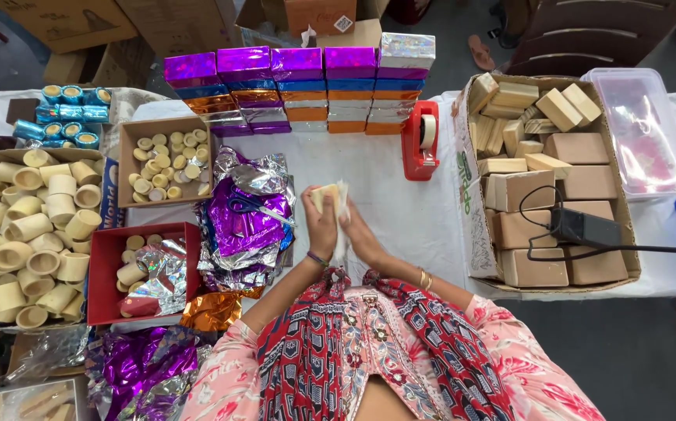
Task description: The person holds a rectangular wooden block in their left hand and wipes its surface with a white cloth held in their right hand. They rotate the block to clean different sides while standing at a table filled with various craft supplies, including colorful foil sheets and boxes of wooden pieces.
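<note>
Cream block (324, 195) with white wrap, frame centre: our left hand (321, 228) and right hand (363, 240) pinch it. Loose grip risks wrap slipping off.

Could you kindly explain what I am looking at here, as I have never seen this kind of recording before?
There is one picture, from a camera on a person's head looking down at their own bare hands. The left hand and right hand together hold a pale block in white wrapping over a white-covered table. Around them lie foil sheets with scissors, stacked foil-wrapped boxes, a red tape dispenser, a carton of tan blocks and boxes of cream cylinders.
</note>
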